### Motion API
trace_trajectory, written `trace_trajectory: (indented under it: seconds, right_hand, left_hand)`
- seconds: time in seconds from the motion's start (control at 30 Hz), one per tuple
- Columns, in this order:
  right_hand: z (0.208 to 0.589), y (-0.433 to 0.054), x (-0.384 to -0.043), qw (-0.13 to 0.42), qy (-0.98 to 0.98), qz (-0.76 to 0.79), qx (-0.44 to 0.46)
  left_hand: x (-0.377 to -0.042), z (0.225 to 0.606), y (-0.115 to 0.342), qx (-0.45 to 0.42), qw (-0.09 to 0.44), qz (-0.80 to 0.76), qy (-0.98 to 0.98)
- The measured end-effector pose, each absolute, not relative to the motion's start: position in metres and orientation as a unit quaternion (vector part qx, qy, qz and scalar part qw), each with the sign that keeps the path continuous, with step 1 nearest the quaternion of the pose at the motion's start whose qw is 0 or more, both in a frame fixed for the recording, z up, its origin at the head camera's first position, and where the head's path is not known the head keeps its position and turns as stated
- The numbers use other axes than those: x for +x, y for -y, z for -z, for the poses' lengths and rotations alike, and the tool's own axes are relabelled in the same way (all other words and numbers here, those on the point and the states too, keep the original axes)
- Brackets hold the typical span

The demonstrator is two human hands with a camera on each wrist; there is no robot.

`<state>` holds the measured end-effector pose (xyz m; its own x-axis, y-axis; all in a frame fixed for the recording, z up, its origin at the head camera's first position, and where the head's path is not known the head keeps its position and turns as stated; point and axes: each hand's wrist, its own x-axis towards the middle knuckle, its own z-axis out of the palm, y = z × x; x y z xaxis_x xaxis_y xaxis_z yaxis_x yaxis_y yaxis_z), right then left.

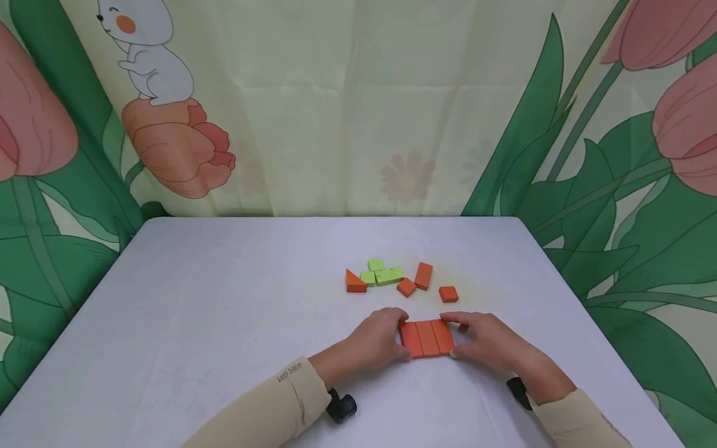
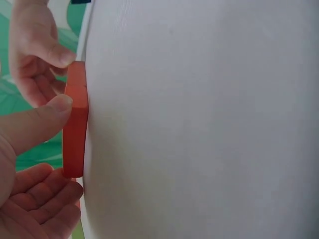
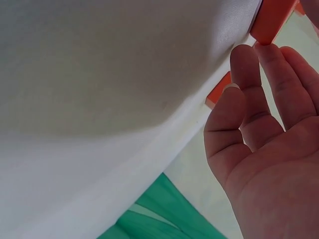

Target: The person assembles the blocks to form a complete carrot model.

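Three orange rectangular blocks [image 1: 427, 338] lie side by side on the table, forming one flat slab. My left hand [image 1: 381, 339] pinches the slab's left end, thumb at the near corner and fingertips at the far one. In the left wrist view the thumb presses the end of an orange block [image 2: 75, 139], with the fingers under its other end. At the slab's right end, my right hand [image 1: 487, 339] holds it likewise between thumb and fingers. The right wrist view catches only a corner of an orange block [image 3: 273, 20] at the fingertips.
Beyond the hands lie an orange triangular block [image 1: 356, 285], several green blocks [image 1: 389, 276], an orange rectangular block [image 1: 424, 275] and two small orange blocks, one [image 1: 406, 287] beside it and another [image 1: 449, 294] farther right. A patterned curtain [image 1: 313, 124] hangs behind the white table [image 1: 196, 348].
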<state>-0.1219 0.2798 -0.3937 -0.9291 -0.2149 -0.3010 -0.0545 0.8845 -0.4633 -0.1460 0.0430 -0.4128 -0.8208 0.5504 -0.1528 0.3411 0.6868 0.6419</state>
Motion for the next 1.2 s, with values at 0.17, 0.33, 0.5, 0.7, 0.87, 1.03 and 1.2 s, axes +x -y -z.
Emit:
trace_trajectory:
  seconds: [0.17,0.33,0.5,0.7,0.87,1.03,1.2]
  right_hand:
    - [0.3936,-0.2766,-0.1265,0.169,-0.956,0.228,-0.08]
    - [0.3933,-0.274,-0.1306,0.169,-0.954,0.231,-0.094]
    - [0.3944,-0.2735,-0.1321,0.175,-0.953,0.232,-0.091]
    - [0.3951,-0.273,-0.1302,0.18,-0.952,0.232,-0.082]
    - [0.3958,-0.2736,-0.1284,0.177,-0.952,0.236,-0.082]
    - [0.3965,-0.2731,-0.1274,0.176,-0.95,0.246,-0.076]
    - [0.3975,-0.2729,-0.127,0.174,-0.949,0.252,-0.075]
  left_hand:
    - [-0.149,0.4122,-0.0405,0.246,0.166,-0.305,-0.905]
    - [-0.1504,0.4118,-0.0383,0.241,0.168,-0.3,-0.908]
    - [-0.1502,0.4105,-0.0362,0.243,0.169,-0.304,-0.906]
    - [-0.1479,0.4101,-0.0348,0.248,0.171,-0.298,-0.906]
    - [-0.1459,0.4094,-0.035,0.251,0.169,-0.295,-0.906]
    - [-0.1455,0.4118,-0.0346,0.251,0.17,-0.291,-0.908]
    - [-0.146,0.4143,-0.034,0.259,0.168,-0.277,-0.91]
